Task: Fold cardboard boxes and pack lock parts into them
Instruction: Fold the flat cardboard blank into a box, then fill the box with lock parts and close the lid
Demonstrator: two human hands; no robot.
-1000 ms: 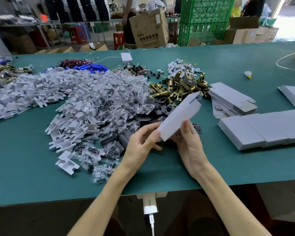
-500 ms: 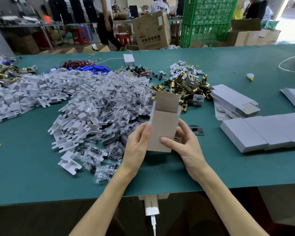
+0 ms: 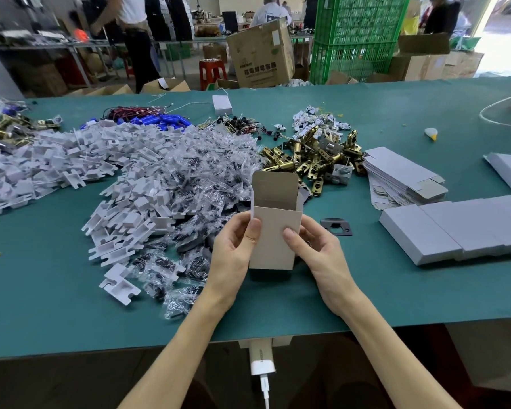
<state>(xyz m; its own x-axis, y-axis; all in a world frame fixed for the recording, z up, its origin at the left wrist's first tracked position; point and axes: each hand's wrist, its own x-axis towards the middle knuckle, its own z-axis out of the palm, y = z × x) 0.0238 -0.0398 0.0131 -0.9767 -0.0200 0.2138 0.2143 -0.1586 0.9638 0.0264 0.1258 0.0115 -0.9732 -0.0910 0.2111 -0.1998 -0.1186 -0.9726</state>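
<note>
A small grey cardboard box (image 3: 273, 231) stands upright between both hands above the green table (image 3: 42, 305), its top flap open and pointing up. My left hand (image 3: 233, 252) grips its left side with the thumb on the front face. My right hand (image 3: 316, 252) grips the right side, thumb also on the front. Brass lock latches (image 3: 313, 157) lie in a heap behind the box. A dark strike plate (image 3: 337, 227) lies just right of my right hand. Flat unfolded boxes (image 3: 401, 175) are stacked at right.
A big pile of white plastic pieces (image 3: 124, 184) and clear bagged parts (image 3: 195, 178) fills the left and middle. Closed grey boxes (image 3: 460, 228) lie in a row at right. Blue parts and wires (image 3: 160, 118) sit farther back. People, cartons and green crates stand beyond the table.
The box went from slanted, pointing up-right, to upright with its open flap on top. Both hands shifted to hold its two sides.
</note>
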